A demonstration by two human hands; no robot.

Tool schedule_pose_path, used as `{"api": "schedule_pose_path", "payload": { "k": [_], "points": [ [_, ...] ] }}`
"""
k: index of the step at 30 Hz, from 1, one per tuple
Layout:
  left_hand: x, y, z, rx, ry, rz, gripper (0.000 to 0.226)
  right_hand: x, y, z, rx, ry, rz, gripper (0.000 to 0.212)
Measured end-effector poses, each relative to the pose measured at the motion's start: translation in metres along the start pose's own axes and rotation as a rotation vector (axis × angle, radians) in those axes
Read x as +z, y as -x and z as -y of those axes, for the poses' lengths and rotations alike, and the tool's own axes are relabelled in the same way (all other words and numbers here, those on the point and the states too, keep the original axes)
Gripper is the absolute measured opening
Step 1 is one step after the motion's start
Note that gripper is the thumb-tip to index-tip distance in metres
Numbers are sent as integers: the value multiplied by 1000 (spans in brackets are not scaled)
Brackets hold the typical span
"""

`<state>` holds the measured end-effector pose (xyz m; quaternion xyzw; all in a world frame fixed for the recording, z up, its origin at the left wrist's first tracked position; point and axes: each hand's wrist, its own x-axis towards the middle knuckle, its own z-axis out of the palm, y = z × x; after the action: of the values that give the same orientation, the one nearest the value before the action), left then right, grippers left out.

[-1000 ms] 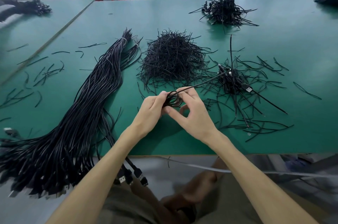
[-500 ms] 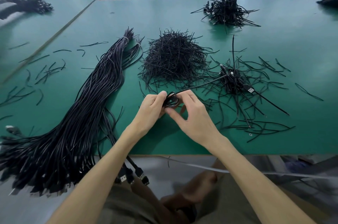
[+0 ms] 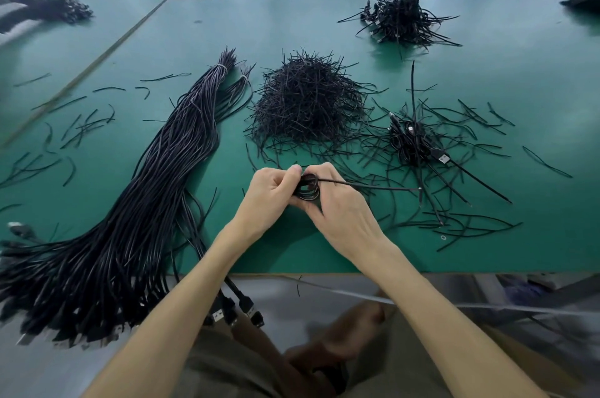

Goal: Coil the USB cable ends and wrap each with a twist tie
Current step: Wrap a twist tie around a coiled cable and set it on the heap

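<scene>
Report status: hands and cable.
Left hand and right hand grip the coil. One strand sticks out right. Loose ties litter the table; nothing blocking.

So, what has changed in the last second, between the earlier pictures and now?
The straight strand sticking out of the coil has swung toward the person: it pointed up-right to the small cable pile, now it points right. Left hand and right hand still grip the coil. The long cable bundle and tie heap have not moved.

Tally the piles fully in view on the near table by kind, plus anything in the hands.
Uncoiled cable pile: 1
Twist tie heap: 1
Coiled cable piles: 2
Coil held by left hand and right hand: 1
Total: 5
</scene>
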<state>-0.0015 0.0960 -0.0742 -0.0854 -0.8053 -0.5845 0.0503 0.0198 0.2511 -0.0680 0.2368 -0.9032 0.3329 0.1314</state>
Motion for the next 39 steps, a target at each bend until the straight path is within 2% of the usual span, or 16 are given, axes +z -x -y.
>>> {"api": "schedule_pose_path", "payload": {
  "k": [4,9,17,27,29,32,34,39],
  "points": [
    [1,0,3,2,13,-11,58,-2,0,1,-41,62,-3,48],
    [0,0,4,-17,-10,-9,54,0,1,-4,-73,39,18,11],
    [1,-1,5,-29,22,-3,53,-2,1,-7,-78,-124,16,11],
    [6,0,0,49,-125,1,74,-1,-8,-20,105,-339,-32,7],
    [7,1,1,97,-167,4,65,-2,-8,-21,146,-373,-48,8],
    [6,1,2,206,-251,-13,37,-3,-10,-21,204,-444,-96,12],
    [6,-1,2,272,-300,-14,25,-4,-11,-22,232,-485,-132,13],
    [6,-1,7,370,-361,29,30,-4,-11,-23,245,-532,-100,16]
  ]
}}
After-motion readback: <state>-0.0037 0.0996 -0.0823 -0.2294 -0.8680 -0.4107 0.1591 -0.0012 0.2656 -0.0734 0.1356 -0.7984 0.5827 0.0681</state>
